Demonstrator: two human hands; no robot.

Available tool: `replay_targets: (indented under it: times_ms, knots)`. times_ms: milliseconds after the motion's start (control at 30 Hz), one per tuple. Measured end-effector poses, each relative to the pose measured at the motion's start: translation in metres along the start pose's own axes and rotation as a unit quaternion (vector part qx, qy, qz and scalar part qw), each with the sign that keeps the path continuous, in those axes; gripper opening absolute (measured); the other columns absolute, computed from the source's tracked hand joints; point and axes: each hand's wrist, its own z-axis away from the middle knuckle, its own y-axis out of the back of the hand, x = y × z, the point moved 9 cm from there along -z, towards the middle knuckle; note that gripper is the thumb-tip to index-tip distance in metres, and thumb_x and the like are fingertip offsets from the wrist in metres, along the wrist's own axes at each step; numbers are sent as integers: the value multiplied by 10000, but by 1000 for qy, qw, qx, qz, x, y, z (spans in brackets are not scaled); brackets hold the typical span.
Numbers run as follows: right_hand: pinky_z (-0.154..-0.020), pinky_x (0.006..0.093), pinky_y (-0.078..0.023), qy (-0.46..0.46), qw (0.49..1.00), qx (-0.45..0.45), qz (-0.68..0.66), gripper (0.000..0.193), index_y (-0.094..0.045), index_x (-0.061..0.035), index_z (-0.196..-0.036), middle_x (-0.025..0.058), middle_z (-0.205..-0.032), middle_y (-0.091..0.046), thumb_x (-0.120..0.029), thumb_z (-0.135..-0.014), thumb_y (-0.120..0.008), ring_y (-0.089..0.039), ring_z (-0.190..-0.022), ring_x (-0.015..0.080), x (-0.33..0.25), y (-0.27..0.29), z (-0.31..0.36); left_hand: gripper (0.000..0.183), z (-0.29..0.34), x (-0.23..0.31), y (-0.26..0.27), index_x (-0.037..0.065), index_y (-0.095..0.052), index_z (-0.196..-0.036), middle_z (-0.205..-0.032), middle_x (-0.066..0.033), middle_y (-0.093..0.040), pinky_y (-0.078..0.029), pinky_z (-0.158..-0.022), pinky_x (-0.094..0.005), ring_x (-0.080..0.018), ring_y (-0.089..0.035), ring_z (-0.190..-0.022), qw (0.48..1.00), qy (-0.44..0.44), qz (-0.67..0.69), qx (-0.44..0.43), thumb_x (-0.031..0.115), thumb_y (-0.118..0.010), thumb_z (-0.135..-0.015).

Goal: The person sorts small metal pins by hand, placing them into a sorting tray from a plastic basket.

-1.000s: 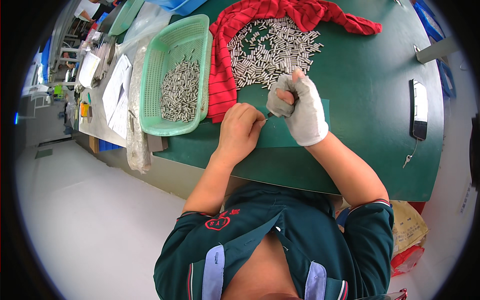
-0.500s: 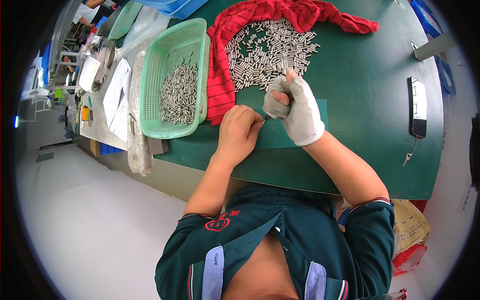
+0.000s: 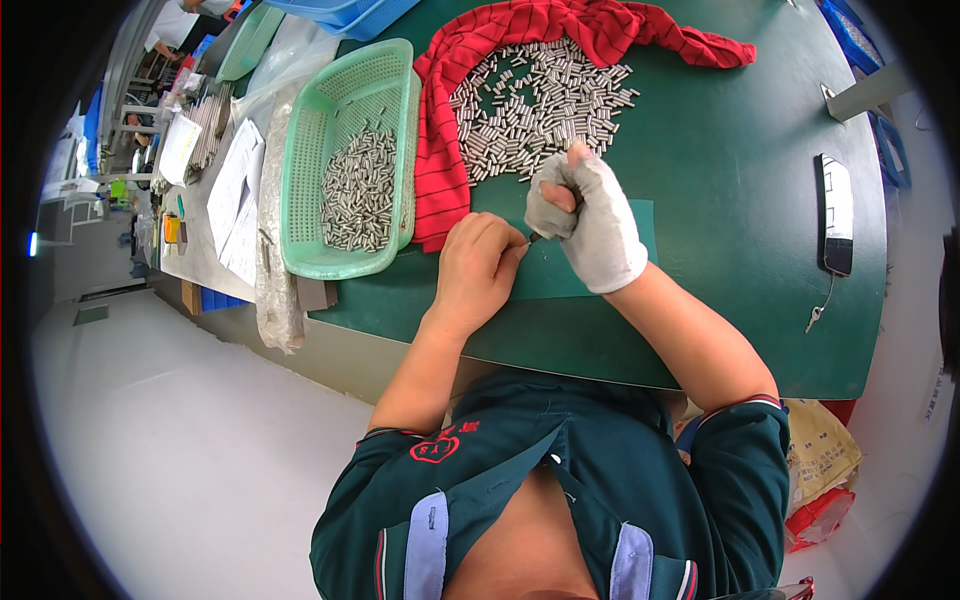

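My bare left hand (image 3: 479, 264) rests low over the green mat (image 3: 600, 270), its thumb and forefinger pinched together. What they hold is too small and too covered to make out. Close by on the right, my right hand (image 3: 590, 220) wears a white and grey glove with the thumb tip bare. It is closed in a fist around a thin tool with a dark tip (image 3: 534, 237), most of it hidden; the tip points at the left fingertips. Beyond both hands lies a spread of short shiny metal pins (image 3: 545, 105), bordered by a red striped cloth (image 3: 440, 150).
To the left stands a light green plastic basket (image 3: 300, 215) with many similar pins in it. Papers (image 3: 236, 205) and plastic wrap lie farther left. A black phone-like device (image 3: 836, 215) with a key (image 3: 814, 318) lies at the right, near a grey post (image 3: 870, 95).
My right hand has shifted very slightly, its thumb tip a little to the left. My left hand stays in place. A person at the far upper left has moved.
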Motion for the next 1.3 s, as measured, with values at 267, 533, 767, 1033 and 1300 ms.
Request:
replay_targets:
  times_ms: [267,533,767,1033,1300]
  knots:
    - [-503,259,-238,1,1000,6,16,452,-359,-120,-651,-33,-561,-290,-419,-987,-393,-275,-507,96,1,0,1,132,1,-1,-2,35,-561,-746,-739,-79,-546,-420,-668,-383,-289,-535,-728,1000,-4,2,-4,-17,-664,-682]
    - [-508,258,-258,30,997,-3,75,449,-384,-101,-666,-15,-588,-350,-416,-984,-408,-287,-526,100,-1,-3,-2,157,-6,-2,1,26,-564,-763,-749,-100,-555,-425,-661,-393,-311,-538,-716,1000,-23,-9,4,-42,-665,-665]
    - [-495,272,-230,42,996,5,78,495,-355,-112,-608,-22,-566,-319,-444,-969,-423,-294,-506,104,10,11,10,145,4,0,-3,45,-572,-777,-787,-90,-556,-432,-703,-397,-305,-546,-806,1000,-11,-18,2,-1,-669,-680]
    - [-512,287,-223,36,997,-19,58,538,-318,-125,-596,-12,-527,-278,-521,-947,-412,-268,-499,129,7,-1,2,122,3,15,35,33,-556,-801,-818,-101,-561,-440,-737,-403,-301,-549,-822,997,-32,-2,75,15,-655,-731]
    - [-501,294,-220,54,994,-26,86,515,-312,-134,-593,-20,-510,-253,-491,-955,-395,-237,-477,131,5,-4,2,88,17,-3,158,31,-573,-832,-831,-111,-575,-447,-727,-415,-321,-552,-817,928,15,-205,312,21,-626,-763]
